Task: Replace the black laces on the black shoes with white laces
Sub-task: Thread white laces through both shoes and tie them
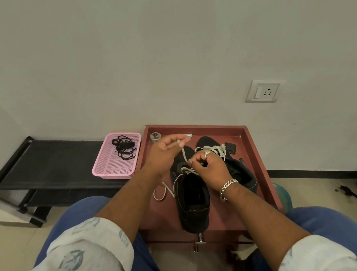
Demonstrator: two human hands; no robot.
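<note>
Single head-worn wide-angle view, looking forward and down from above lap, close over red tray (pixel 252 146), wall behind filling upper half.

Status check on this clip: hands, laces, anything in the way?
Left hand pulling white lace up from near shoe; right hand pinching at the eyelets. Far shoe already white-laced. Black laces in pink basket. Nothing obstructing.

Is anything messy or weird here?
Only a little: the black laces lie tangled in the pink basket, and one white lace end trails loose beside the near shoe. Nothing looks broken.
</note>
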